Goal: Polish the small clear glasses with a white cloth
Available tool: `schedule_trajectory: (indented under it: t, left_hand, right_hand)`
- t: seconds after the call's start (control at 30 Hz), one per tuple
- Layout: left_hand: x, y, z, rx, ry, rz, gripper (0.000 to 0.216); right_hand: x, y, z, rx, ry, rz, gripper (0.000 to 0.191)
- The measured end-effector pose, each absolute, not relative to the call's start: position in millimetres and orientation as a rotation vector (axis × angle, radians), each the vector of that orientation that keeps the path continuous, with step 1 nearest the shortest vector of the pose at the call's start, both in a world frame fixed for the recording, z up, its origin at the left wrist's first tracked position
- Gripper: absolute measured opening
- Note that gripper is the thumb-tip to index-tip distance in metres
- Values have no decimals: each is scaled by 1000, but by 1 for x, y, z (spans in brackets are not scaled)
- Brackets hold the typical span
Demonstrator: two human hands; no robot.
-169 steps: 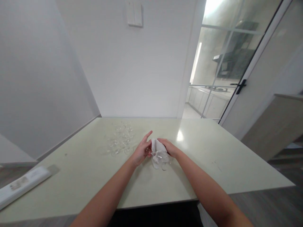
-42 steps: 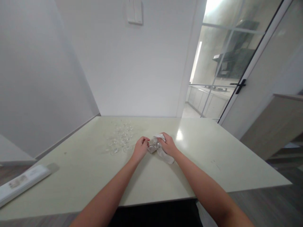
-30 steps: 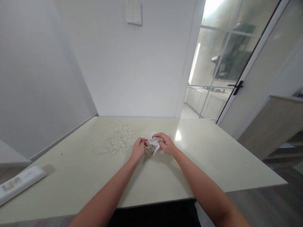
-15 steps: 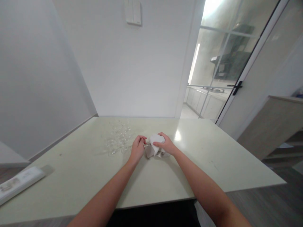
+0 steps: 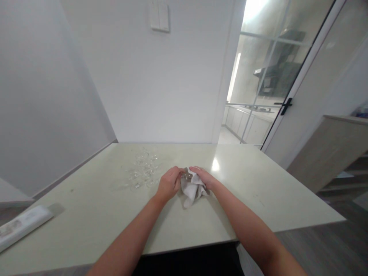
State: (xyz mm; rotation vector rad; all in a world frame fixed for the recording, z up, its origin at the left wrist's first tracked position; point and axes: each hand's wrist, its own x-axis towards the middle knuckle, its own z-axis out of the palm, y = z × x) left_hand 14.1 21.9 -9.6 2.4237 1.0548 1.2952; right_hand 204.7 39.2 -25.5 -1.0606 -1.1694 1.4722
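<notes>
Closest to me on the desk (image 5: 115, 226), off left, is a long white thing (image 5: 28, 222), then my right grip (image 5: 202, 177) is closed on a white cloth (image 5: 191, 190) bunched against a clear glass (image 5: 188, 176), which my left grip (image 5: 170, 183) has by the fingertips. Bit further out, left of my hands, sits some clear glassware (image 5: 145, 168), and past the desk there's a white wall (image 5: 161, 88) and a glass-paned door (image 5: 287, 86).

A home, apparently: kitchen cabinets (image 5: 260, 128) show beyond a glass-paned door (image 5: 276, 39).
</notes>
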Motion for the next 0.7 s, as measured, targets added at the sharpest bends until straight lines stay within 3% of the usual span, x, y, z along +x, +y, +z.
schedule_trajectory:
  t: [0.2, 0.3, 0.53, 0.7]
  left_hand:
    - [19, 37, -17, 1631, 1237, 1126, 23]
    - [24, 37, -21, 1298, 1223, 926, 29]
    - [28, 19, -9, 1931, 1070, 1264, 30]
    - [26, 23, -11, 1866, 1165, 1290, 27]
  right_hand:
    - [211, 34, -18, -1053, -1624, 911, 53]
    - [215, 34, -15, -1033, -1692, 874, 51]
    - [214, 39, -14, -1009, -1164, 1169, 37]
    - [215, 35, -13, -1022, -1383, 1015, 38]
